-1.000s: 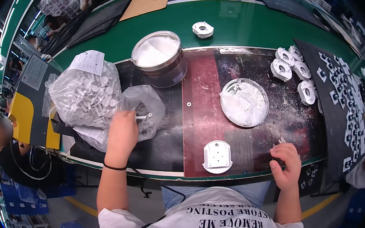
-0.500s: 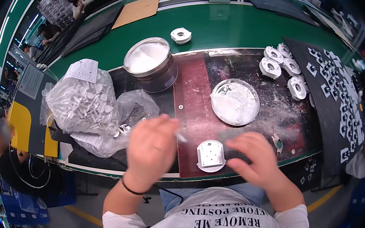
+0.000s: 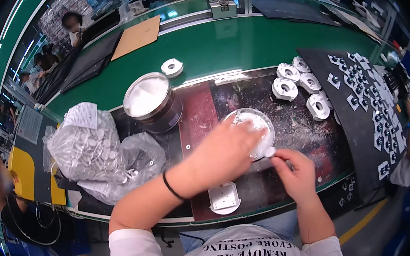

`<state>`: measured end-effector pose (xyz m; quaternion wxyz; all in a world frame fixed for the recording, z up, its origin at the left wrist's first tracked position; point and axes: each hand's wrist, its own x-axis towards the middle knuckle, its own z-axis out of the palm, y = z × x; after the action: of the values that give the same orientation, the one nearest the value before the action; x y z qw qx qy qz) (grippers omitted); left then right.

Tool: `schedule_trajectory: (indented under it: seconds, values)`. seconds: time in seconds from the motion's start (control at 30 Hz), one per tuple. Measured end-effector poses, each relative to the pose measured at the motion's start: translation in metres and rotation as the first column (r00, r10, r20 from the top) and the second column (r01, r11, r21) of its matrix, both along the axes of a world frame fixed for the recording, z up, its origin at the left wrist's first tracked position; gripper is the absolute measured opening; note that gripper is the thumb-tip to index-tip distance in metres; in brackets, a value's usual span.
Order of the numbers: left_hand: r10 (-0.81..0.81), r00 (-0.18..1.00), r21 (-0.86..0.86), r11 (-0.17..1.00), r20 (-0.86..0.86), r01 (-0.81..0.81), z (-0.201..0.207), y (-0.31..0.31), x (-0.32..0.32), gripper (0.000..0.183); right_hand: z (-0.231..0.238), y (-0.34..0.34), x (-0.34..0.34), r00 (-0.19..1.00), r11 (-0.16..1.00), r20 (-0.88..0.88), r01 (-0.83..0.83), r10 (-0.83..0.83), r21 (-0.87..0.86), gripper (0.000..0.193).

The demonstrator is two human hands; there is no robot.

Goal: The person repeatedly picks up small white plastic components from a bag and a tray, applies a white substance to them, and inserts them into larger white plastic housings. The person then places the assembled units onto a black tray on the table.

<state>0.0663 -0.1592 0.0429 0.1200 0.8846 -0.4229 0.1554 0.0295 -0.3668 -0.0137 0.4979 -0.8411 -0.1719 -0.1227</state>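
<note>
My left hand (image 3: 230,147) reaches over the round metal dish (image 3: 270,127) of white paste, fingers bent down toward the paste. They are partly blurred, and whether they grip anything is hidden. Beside the dish's near right rim, my right hand (image 3: 299,174) is closed in a pinch on a small white disc (image 3: 269,152). Below my left wrist, near the bench's front edge, lies a white housing plate (image 3: 224,199) with small holes, partly covered by the arm. To the left sits a clear plastic bag (image 3: 87,141) full of small white discs.
A large tin (image 3: 169,117) of white material stands behind the bag. White ring-shaped housings (image 3: 285,89) cluster at the back right, with another housing (image 3: 172,68) behind the tin. On the right a black board (image 3: 328,83) carries rows of small parts. Other people work around the bench.
My left hand has moved right and away from me, over the dish. My right hand now pinches the white disc; before, its fingers were apart and a small white piece was at my left fingertips.
</note>
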Motion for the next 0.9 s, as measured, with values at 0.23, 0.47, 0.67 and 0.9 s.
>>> schedule_trajectory:
  seconds: [0.23,0.47,0.67,0.9]
  values:
    - [0.857,0.448,0.225,0.397,0.257,-0.890,-0.054,0.082,0.208,0.022,-0.036,-0.033,0.002,0.975,0.848,-0.208,0.175,-0.078,0.500,0.014]
    - [0.997,-0.050,0.414,-0.070,0.058,-0.908,-0.098,0.109,0.280,0.047,-0.034,-0.040,0.009,0.993,0.911,-0.069,0.118,-0.099,0.396,0.015]
    - [0.894,0.360,0.554,0.162,0.268,-0.816,-0.090,0.098,0.276,0.023,-0.031,-0.043,0.007,0.995,0.952,-0.008,0.100,-0.102,0.291,0.014]
    - [0.930,0.182,0.349,0.063,0.320,-0.935,-0.079,0.077,0.246,0.032,-0.024,-0.037,0.006,0.997,0.964,-0.026,0.079,-0.075,0.254,0.015]
